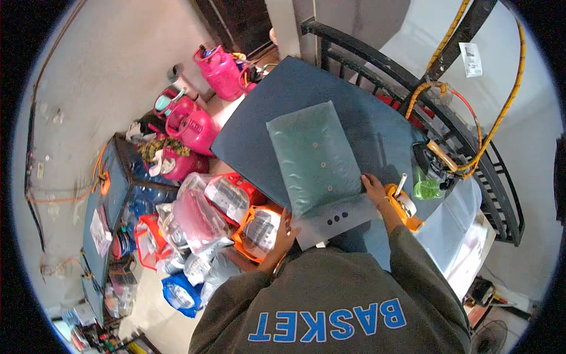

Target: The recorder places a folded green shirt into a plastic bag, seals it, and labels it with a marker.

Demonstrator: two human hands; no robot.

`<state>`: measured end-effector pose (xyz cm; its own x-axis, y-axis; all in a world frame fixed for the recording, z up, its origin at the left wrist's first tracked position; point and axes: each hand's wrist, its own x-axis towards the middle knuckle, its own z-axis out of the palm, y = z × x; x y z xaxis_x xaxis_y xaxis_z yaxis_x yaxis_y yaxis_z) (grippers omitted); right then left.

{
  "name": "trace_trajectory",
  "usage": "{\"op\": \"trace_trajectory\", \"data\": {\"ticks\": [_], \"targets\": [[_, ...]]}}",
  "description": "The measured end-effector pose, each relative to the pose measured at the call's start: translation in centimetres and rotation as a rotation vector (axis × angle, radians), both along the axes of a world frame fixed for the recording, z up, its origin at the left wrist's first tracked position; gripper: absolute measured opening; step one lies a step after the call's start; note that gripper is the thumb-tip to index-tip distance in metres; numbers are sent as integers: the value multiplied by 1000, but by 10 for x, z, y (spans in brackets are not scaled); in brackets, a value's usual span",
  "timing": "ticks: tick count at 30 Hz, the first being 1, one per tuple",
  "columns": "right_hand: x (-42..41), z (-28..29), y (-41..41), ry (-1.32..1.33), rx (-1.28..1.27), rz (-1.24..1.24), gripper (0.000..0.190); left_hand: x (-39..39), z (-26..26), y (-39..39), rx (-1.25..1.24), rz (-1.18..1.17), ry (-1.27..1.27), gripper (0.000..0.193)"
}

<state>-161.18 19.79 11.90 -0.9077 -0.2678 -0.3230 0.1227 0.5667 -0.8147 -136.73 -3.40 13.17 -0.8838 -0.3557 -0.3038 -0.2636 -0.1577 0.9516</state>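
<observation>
A frosted plastic bag (336, 223) with a folded green fabric item (314, 163) inside lies on the dark blue-grey tabletop (247, 119). Three dark holes mark its bare flap, which points toward my body. My left hand (287, 230) grips the flap's left edge near the corner. At the bag's right side, my right hand (373, 189) holds the edge just above the flap. An orange tape dispenser (409, 217) with a roll of tape stands beside my right wrist.
An iron (431, 161) with a wooden handle and a green spray bottle (428, 189) sit at the table's right, by a black metal railing (380, 53). Yellow hose (508, 115) hangs there. Packed plastic bags (199, 217) and pink gas cylinders (194, 124) crowd the floor left.
</observation>
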Motion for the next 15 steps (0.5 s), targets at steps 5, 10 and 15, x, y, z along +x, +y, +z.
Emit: {"op": "trace_trajectory", "data": {"ticks": [5, 10, 15], "targets": [[-15, 37, 1, -423, -146, 76, 46, -19, 26, -3, 16, 163, -58, 48], [-6, 145, 27, -390, -118, 331, 24, 3, 117, -21, -166, 103, -4, 44], [-24, 217, 32, -398, -614, 350, 25, -29, 182, -27, 436, 372, 369, 40]]}}
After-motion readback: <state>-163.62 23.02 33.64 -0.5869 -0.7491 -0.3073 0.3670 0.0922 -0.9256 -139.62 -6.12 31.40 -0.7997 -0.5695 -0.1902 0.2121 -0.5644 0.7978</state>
